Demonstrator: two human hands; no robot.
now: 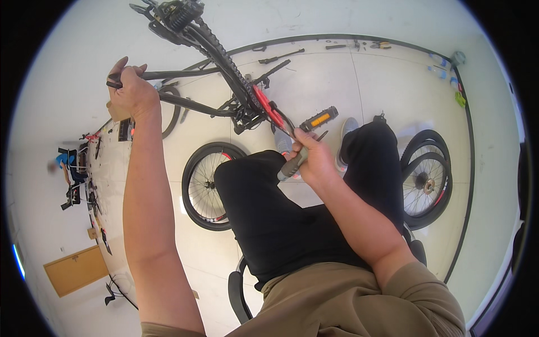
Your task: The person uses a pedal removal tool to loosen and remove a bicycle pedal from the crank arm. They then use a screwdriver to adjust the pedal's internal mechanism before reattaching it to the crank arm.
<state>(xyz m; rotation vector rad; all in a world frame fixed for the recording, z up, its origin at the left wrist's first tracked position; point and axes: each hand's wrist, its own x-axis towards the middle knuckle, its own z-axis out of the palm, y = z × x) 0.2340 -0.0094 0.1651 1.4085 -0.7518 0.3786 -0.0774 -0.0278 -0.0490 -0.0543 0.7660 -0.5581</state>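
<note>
A black bicycle frame (205, 106) with red parts hangs tilted in front of me, its chain (210, 39) running up to the gear cluster (179, 16) at the far end. My left hand (133, 92) is closed round the frame where two black tubes come together. Closed in my right hand (313, 160) is a grey-handled tool (292, 167), screwdriver-like, with a thin dark tip poking past the fingers; its exact kind is partly hidden. The right fingers are close to the end of a red part (269, 109), just below a black pedal (319, 119) with an orange reflector.
A wheel (210, 185) lies on the floor left of my legs, more wheels (426, 180) to the right. Hand tools (351, 45) line the far wall. A person (64, 163) is at far left, near scattered parts and a brown board (77, 271). Water bottles (438, 70) stand at far right.
</note>
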